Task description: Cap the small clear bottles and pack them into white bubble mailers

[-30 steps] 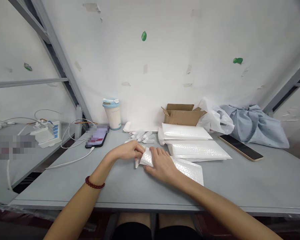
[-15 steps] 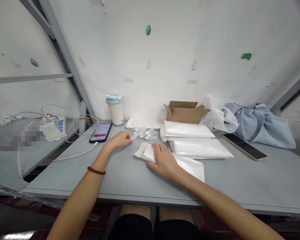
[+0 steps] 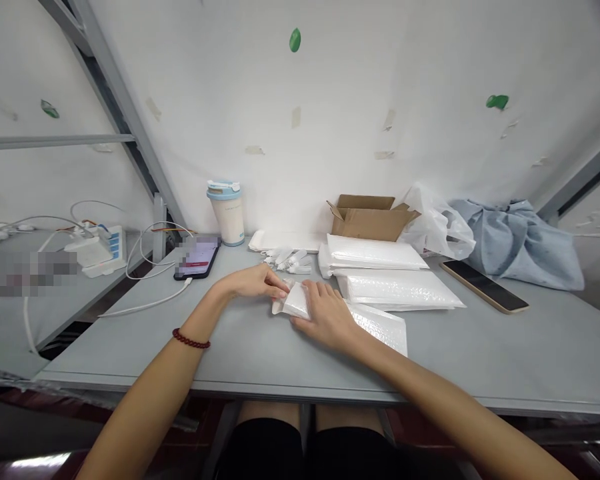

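Note:
A white bubble mailer lies on the grey desk, its open end turned to the left. My right hand rests over the mailer near that end, thumb at the near edge and fingers across the top, gripping it. At the mouth of the mailer is my left hand, its thumb and fingers pinched together. Whatever is between these fingertips is too small to make out. Just behind them sits a small heap of clear plastic packets with white pieces inside.
Stacked bubble mailers lie behind my right hand, with an open cardboard box and a plastic bag beyond. A tumbler and a cabled phone stand left. Another phone and a blue cloth bundle lie right.
My left hand has moved right and nearer, from the heap of clear packets to the mailer's open end. My right hand stays on the mailer. The view has tipped slightly.

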Motion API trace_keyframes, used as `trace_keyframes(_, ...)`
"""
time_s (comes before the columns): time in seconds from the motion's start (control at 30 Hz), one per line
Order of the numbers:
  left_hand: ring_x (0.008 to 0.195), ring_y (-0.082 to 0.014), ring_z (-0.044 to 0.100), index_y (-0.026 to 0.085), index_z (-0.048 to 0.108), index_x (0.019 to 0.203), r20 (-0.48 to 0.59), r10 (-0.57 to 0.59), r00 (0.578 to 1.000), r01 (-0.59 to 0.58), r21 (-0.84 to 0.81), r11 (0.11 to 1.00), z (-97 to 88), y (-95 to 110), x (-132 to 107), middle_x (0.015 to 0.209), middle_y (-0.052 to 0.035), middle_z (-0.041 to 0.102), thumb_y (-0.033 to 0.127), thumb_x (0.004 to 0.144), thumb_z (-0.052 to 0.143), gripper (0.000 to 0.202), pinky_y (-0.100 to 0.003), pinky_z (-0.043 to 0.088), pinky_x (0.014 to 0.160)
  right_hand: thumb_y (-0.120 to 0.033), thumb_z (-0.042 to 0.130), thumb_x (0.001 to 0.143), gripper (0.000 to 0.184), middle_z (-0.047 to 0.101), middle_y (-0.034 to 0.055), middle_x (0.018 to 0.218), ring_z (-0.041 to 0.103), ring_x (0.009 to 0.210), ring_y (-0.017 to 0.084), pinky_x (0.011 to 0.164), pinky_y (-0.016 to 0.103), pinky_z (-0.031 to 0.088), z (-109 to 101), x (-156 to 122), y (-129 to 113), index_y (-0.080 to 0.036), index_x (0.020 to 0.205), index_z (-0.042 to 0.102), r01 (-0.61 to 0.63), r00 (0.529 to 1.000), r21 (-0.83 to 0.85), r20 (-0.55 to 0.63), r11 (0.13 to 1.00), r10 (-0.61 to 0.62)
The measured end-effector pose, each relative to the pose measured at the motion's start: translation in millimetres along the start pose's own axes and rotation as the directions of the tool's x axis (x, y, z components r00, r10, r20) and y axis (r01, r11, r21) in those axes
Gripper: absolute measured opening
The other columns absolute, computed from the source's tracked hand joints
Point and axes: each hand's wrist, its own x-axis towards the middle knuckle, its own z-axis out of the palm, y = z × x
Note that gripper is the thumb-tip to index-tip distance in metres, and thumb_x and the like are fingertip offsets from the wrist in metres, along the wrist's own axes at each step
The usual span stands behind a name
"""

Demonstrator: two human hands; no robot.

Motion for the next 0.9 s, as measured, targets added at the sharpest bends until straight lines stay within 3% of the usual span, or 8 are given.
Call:
trace_keyframes(0.1,0.070,-0.0138,0.052,0.016,0.073,0.076,-0.004,0.028,1.000,-0.028,-0.010,1.000,-0.7,1.0,-1.4,0.076,-0.0012,0.068,0.039,0.073,0.060,0.026,-0.022,0.036,0.067,-0.043,0.055,0.076,0.057,0.054,0.0133,0.107,0.048,0.100,0.028,0.081,0.038,0.036,1.4,0.3,0.9,-0.013,0.122,0.041,0.013,1.000,0.014,0.006,1.000,-0.013)
trace_keyframes(0.23,0.057,-0.0105,0.044,0.016,0.071,0.090,-0.075,-0.086,0.994,0.081,-0.061,0.995,-7.2,-5.1,-4.2,0.070,-0.0003,0.066,0.035,0.070,0.062,0.029,-0.022,0.030,0.054,-0.043,0.055,0.075,0.061,0.053,0.0145,0.110,0.047,0.101,0.029,0.083,0.039,0.036,1.2,0.5,1.0,-0.011,0.125,0.040,0.023,1.000,0.035,-0.001,0.999,-0.023)
trace_keyframes(0.37,0.058,-0.0112,0.045,0.015,0.069,0.084,-0.166,-0.172,0.971,0.141,-0.184,0.973,-5.1,-6.7,0.2,0.073,-0.0030,0.067,0.032,0.064,0.066,0.026,-0.022,0.027,0.050,-0.040,0.055,0.073,0.065,0.052,0.0151,0.111,0.046,0.100,0.029,0.084,0.039,0.037,-4.6,-0.9,1.9,-0.010,0.128,0.038,0.046,0.998,0.059,0.030,0.997,-0.048)
trace_keyframes(0.57,0.048,-0.0086,0.033,0.015,0.065,0.073,0.030,-0.134,0.990,0.138,-0.214,0.967,17.6,1.5,11.9,0.050,0.0046,0.047,0.024,0.060,0.062,0.016,-0.023,0.021,0.046,-0.029,0.055,0.068,0.071,0.050,0.0159,0.115,0.044,0.107,0.029,0.087,0.040,0.036,-11.9,-4.1,5.6,-0.010,0.132,0.032,0.123,0.989,0.120,0.066,0.985,-0.132)
trace_keyframes(0.63,0.047,-0.0086,0.032,0.015,0.062,0.065,0.030,-0.104,0.994,0.108,-0.179,0.978,25.8,2.8,16.3,0.049,0.0045,0.043,0.021,0.060,0.056,0.010,-0.023,0.021,0.046,-0.028,0.054,0.068,0.068,0.051,0.0153,0.114,0.045,0.106,0.029,0.086,0.040,0.037,-11.0,-3.7,6.3,-0.010,0.130,0.033,0.127,0.989,0.139,0.059,0.982,-0.137)
trace_keyframes(0.8,0.047,-0.0076,0.025,0.016,0.045,0.044,-0.200,-0.120,0.972,0.114,-0.040,0.993,37.5,8.7,22.7,0.045,0.0049,0.031,0.022,0.057,0.050,0.015,-0.024,0.019,0.044,-0.026,0.053,0.069,0.059,0.051,0.0137,0.112,0.046,0.105,0.027,0.085,0.039,0.037,-6.3,-0.8,7.4,-0.012,0.125,0.037,0.134,0.990,0.148,0.025,0.980,-0.140)
trace_keyframes(0.9,0.047,-0.0080,0.027,0.015,0.046,0.042,-0.317,-0.094,0.944,0.108,0.026,0.994,37.1,13.9,20.8,0.044,0.0045,0.032,0.023,0.059,0.051,0.019,-0.024,0.020,0.044,-0.028,0.052,0.070,0.059,0.051,0.0136,0.111,0.045,0.104,0.027,0.085,0.039,0.037,-4.9,-0.4,7.5,-0.012,0.125,0.036,0.130,0.991,0.114,0.028,0.985,-0.134)
